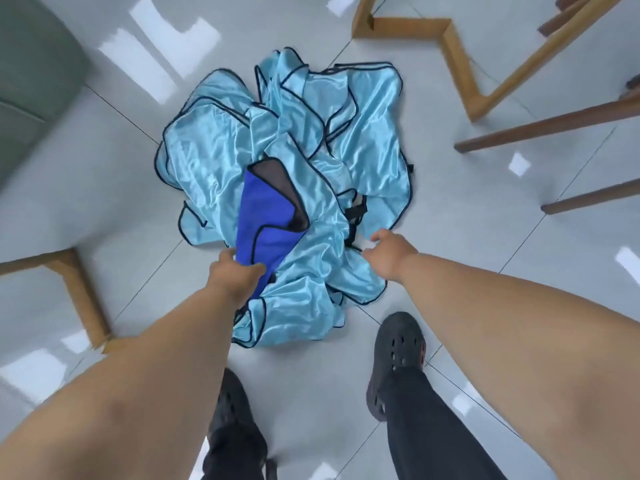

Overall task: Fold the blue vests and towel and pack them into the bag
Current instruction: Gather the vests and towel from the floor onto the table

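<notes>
Left hand (235,271) grips the dark blue bag (266,223); right hand (389,254) hovers loose-fingered, holding nothing, over the light blue vests (214,147). No readable writing shows on either.

Left hand (232,271) gripping dark blue bag (266,220), right hand (389,254) over light blue vests (311,133)

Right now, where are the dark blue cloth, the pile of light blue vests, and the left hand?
dark blue cloth (268,216): head view, its flat middle.
pile of light blue vests (207,150): head view, a smooth left panel.
left hand (235,271): head view, back of the hand gripping the cloth.
</notes>
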Demonstrator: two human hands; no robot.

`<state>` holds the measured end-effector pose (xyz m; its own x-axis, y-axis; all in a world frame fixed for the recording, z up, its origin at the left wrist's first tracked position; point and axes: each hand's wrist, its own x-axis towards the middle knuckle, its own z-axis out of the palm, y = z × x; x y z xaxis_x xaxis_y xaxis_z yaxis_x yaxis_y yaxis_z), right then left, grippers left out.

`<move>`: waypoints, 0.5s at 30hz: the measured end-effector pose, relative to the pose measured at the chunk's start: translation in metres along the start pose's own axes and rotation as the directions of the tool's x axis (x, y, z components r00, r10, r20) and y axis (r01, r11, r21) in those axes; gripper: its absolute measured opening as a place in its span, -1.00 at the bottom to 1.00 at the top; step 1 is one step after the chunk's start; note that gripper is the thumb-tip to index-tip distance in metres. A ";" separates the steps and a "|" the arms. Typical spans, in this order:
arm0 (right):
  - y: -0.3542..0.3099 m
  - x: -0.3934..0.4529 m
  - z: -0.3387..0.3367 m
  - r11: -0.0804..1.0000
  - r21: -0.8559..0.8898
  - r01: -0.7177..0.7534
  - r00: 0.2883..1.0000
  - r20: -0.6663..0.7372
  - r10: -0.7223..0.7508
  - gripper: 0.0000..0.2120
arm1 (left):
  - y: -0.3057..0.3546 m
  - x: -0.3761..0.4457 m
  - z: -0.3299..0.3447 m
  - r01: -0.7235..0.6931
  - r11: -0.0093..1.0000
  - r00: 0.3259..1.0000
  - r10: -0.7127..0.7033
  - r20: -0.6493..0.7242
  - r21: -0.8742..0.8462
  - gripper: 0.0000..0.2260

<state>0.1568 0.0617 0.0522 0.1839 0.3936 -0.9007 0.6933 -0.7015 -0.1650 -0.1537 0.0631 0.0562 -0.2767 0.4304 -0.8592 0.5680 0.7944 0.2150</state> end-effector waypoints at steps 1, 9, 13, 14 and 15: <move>0.001 0.018 0.003 1.000 -0.014 0.002 1.000 -0.017 -0.002 -0.47 | 0.001 0.018 0.010 -0.003 1.000 1.000 0.003 -0.005 -0.005 -0.23; -0.012 0.143 0.030 0.994 -0.052 0.098 0.981 -0.164 -0.105 -0.17 | 0.005 0.138 0.053 0.003 0.993 0.994 0.010 -0.106 0.119 0.12; -0.025 0.177 0.036 0.982 -0.136 0.133 0.980 -0.129 -0.151 0.12 | 0.000 0.196 0.055 0.107 0.991 0.991 -0.100 -0.084 0.079 0.41; -0.028 0.182 0.039 0.982 -0.133 0.137 0.983 -0.105 -0.151 0.17 | 0.000 0.205 0.055 0.122 0.992 0.990 -0.120 -0.073 0.028 0.46; -0.031 0.188 0.041 0.980 -0.144 0.141 0.983 -0.095 -0.155 0.21 | 0.004 0.209 0.057 0.122 0.992 0.991 -0.124 -0.055 -0.037 0.47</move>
<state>0.1413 0.1325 -0.1285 0.1398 0.5526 -0.8217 0.8054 -0.5462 -0.2302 -0.1654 0.1314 -0.1487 -0.3873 0.3520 -0.8521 0.5009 0.8563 0.1260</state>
